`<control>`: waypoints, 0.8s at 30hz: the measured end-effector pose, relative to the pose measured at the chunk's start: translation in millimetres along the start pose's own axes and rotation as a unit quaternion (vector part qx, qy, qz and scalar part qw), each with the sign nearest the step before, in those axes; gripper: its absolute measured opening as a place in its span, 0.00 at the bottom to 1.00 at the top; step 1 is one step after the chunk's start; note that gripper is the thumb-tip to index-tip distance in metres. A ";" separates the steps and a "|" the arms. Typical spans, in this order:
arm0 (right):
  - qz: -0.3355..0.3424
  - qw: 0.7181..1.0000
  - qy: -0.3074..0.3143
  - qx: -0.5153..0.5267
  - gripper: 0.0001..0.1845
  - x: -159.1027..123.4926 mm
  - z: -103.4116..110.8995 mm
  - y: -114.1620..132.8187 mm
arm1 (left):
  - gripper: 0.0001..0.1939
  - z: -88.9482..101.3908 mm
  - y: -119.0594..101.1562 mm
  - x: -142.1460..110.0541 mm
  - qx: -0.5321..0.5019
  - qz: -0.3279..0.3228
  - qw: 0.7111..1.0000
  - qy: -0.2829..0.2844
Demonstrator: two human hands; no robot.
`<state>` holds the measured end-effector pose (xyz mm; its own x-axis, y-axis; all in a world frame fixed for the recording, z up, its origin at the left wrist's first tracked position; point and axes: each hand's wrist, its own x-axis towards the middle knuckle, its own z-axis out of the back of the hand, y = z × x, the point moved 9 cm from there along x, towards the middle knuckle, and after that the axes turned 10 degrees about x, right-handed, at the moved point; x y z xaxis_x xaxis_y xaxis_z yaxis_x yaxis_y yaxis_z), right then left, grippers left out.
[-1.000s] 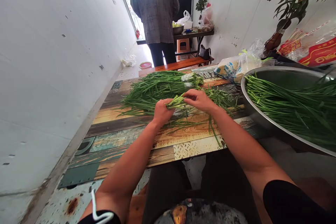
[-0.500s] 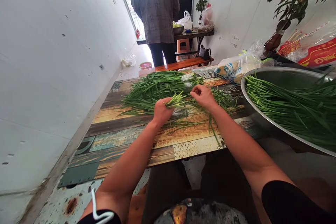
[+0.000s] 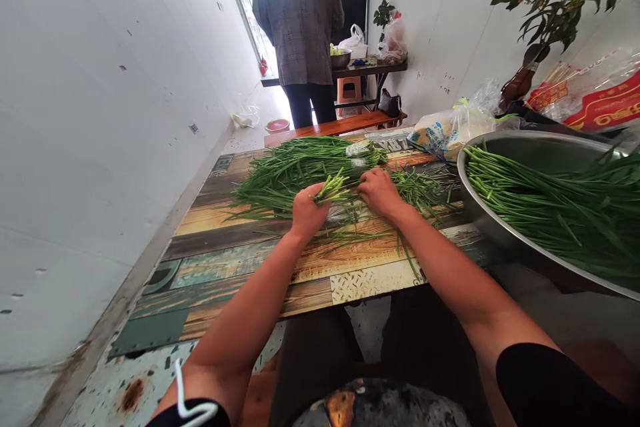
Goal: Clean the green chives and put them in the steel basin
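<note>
My left hand (image 3: 309, 212) is wrapped round a small bunch of garlic chives (image 3: 332, 188), its pale cut ends pointing up and to the right. Just right of those ends is my right hand (image 3: 382, 192), fingers curled in a pinch over the greens; whatever is between the fingertips is hidden. Behind both hands lies a large heap of garlic chives (image 3: 295, 163), bound with clear tape (image 3: 358, 148) near the stem ends. Loose trimmed bits (image 3: 423, 188) are scattered to the right of my right hand.
A big steel bowl (image 3: 500, 233) of chives stands at the right edge of the wood-patterned table (image 3: 210, 267). Behind it are a plastic bag (image 3: 440, 133) and a potted plant (image 3: 550, 7). A person (image 3: 300, 20) stands by a far table, beyond a bench (image 3: 345, 125).
My right hand has moved slightly left and down towards the stem ends, its fingers turning downward. My left hand keeps hold of the bunch, almost in place.
</note>
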<state>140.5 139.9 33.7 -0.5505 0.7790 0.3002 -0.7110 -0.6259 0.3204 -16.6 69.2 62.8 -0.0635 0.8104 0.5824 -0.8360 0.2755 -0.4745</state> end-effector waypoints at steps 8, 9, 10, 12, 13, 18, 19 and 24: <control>-0.016 0.996 -0.075 0.034 0.17 -4.5 22.8 -3.1 | 0.09 0.0 -0.1 -0.6 0.000 0.007 1.000 -0.001; -0.016 0.997 -0.062 0.034 0.13 -4.2 19.8 -3.7 | 0.09 -0.3 0.3 -0.7 0.001 0.008 1.000 -0.001; -0.014 0.998 -0.042 0.034 0.10 -3.6 14.9 -3.5 | 0.09 -0.6 0.8 -0.8 0.003 0.009 1.000 -0.001; -0.005 1.000 -0.004 0.025 0.10 -2.4 4.4 -2.3 | 0.09 -1.6 1.3 -1.1 0.006 0.009 1.000 0.002; -0.006 1.000 0.008 0.018 0.10 -2.0 0.6 -2.4 | 0.09 -2.0 1.3 -1.3 0.007 0.007 1.000 0.004; -0.041 0.998 0.038 -0.023 0.12 -1.2 -5.5 -5.5 | 0.10 -3.8 1.1 -1.7 0.006 0.006 1.000 0.011; -0.040 0.998 0.041 -0.028 0.12 -1.2 -4.6 -4.2 | 0.10 -3.7 1.4 -1.8 0.006 0.008 1.000 0.011; 0.016 0.999 0.026 -0.017 0.12 -2.0 0.0 7.2 | 0.09 -4.3 0.7 -2.1 0.021 0.006 1.000 0.013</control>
<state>136.5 133.9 35.4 -0.5945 0.7603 0.2616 -0.7070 -0.6493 0.2802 -14.7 69.9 58.5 -0.0597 0.8265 0.5597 -0.8572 0.2449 -0.4530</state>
